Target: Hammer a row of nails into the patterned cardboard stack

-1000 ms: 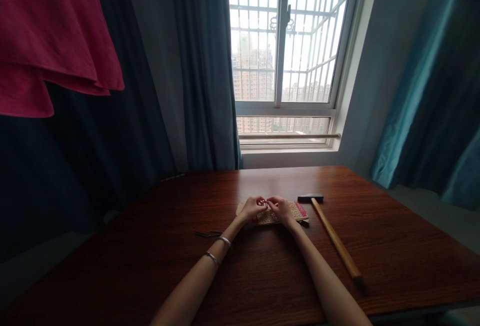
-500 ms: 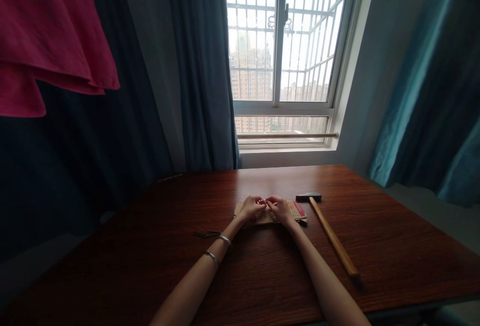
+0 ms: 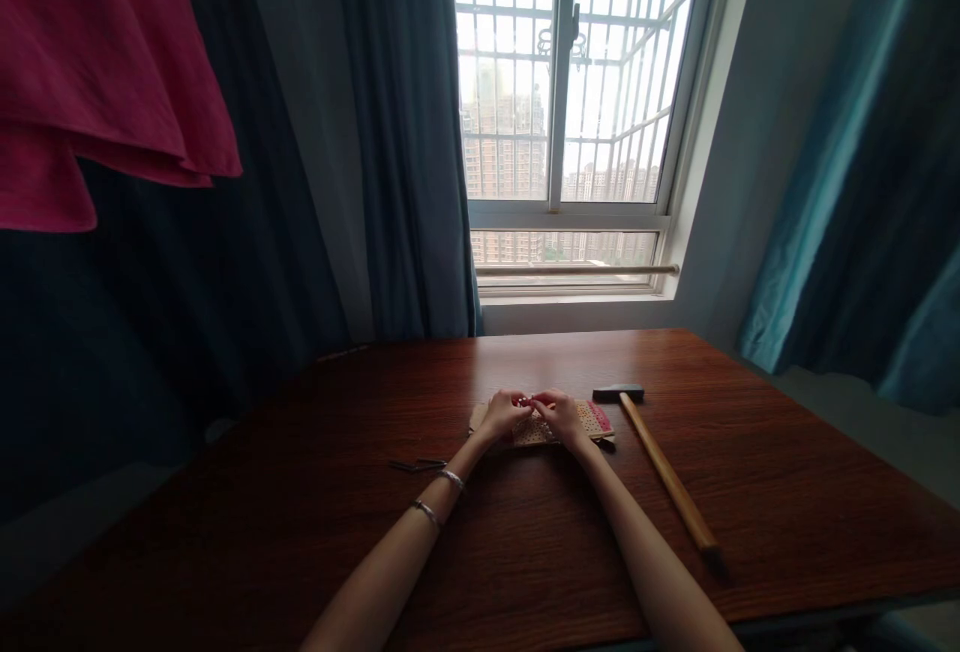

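My left hand (image 3: 504, 414) and my right hand (image 3: 562, 416) meet over a small pale board (image 3: 596, 422) full of little holes, with red dots along its right part. Both hands have their fingertips pinched together around a tiny red and metal piece (image 3: 527, 400) held between them, too small to name. The board lies flat on the dark wooden table (image 3: 525, 532) under my hands. Two bracelets sit on my left wrist.
A hammer (image 3: 660, 462) with a long wooden handle lies right of the board, head toward the window. A thin dark metal tool (image 3: 416, 465) lies left of my left forearm. Curtains hang on both sides; a red cloth hangs at the upper left.
Hands stay pinched over the board with only slight finger shifts. The view has moved a little.
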A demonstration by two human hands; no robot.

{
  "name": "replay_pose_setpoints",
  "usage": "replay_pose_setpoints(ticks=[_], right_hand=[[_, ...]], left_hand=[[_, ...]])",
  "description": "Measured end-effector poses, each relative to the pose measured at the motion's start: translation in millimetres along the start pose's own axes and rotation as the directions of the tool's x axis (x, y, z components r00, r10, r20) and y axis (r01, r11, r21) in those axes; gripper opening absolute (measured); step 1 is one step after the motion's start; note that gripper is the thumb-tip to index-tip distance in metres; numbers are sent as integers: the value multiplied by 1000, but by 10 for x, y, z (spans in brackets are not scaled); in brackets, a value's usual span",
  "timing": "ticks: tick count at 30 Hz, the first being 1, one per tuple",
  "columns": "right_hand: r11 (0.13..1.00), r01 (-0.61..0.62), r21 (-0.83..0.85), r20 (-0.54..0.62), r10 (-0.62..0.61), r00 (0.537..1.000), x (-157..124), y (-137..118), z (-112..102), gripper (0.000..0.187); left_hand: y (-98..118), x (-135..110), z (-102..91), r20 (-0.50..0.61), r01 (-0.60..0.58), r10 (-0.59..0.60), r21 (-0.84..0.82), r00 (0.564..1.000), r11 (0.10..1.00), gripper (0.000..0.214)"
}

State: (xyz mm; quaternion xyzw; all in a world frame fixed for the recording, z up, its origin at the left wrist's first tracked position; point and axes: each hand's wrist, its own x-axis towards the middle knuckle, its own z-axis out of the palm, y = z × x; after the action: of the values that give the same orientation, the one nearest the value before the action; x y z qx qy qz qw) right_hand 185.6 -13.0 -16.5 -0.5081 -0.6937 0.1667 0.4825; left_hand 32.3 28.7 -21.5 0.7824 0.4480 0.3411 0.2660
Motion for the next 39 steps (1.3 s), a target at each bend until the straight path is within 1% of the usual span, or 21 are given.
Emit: replay_pose_setpoints(ticks=[4,7,9,11,13,15,16,17,19,21,23,25,27,29,32,36,39], right_hand=[[1000,-8,21,-10,8,1000,-8,-8,2,22],[999,-26,35,-42,28,999,3,-25,-10,26],[999,-36,41,-73,39,997,18,-44,-63,31],[998,-52,36,-128,56,990,31,-63,-173,33],[996,-86,2,-197,85,977,28,-72,-342,34],[985,-154,-81,-243,130,961,-4,-62,-552,33],[967,-209,-144,-250,168,954,-32,-51,-663,32],[937,-279,-210,-270,219,938,-68,-38,-772,32],[836,-409,-365,-308,306,901,-156,-12,-967,32],[686,-508,-520,-335,383,861,-254,3,-1122,32],[546,-560,-623,-355,440,825,-350,4,-1234,34],[461,-578,-674,-341,500,796,-442,0,-1313,38],[426,-574,-700,-291,563,773,-531,2,-1371,41],[413,-562,-716,-243,607,757,-615,15,-1414,41],[420,-540,-729,-196,628,753,-711,42,-1458,37],[469,-489,-736,-100,639,762,-774,47,-1476,30],[497,-458,-737,-80,609,789,-803,44,-1454,29]], left_hand=[[-4,-8,-4,-3,-31,31,-14,1000,999,31],[0,-11,-8,-6,-23,23,-18,1000,1000,32],[5,-13,-10,-3,-17,17,-22,1000,1000,30],[11,-17,-12,0,-6,6,-18,1000,1000,29],[17,-22,-14,3,9,-9,-13,1000,1000,28],[20,-25,-16,6,21,-21,-13,1000,1000,28],[21,-25,-16,7,23,-23,-16,1000,1000,28],[21,-26,-16,7,24,-24,-19,1000,1000,28],[21,-26,-15,8,23,-22,-24,1000,999,27],[22,-28,-13,7,16,-16,-29,1000,999,26],[21,-31,-9,4,7,-7,-31,1000,999,27],[16,-33,-1,-1,9,-9,-26,1000,1000,27],[9,-33,8,-4,23,-24,-15,1000,1000,27],[1,-33,15,-6,31,-32,-9,999,999,27],[0,-40,11,-6,17,-17,-22,1000,1000,28],[28,-58,-11,-11,6,-6,-31,1000,1000,27],[54,-70,-23,-15,3,-4,-36,1000,999,26]])
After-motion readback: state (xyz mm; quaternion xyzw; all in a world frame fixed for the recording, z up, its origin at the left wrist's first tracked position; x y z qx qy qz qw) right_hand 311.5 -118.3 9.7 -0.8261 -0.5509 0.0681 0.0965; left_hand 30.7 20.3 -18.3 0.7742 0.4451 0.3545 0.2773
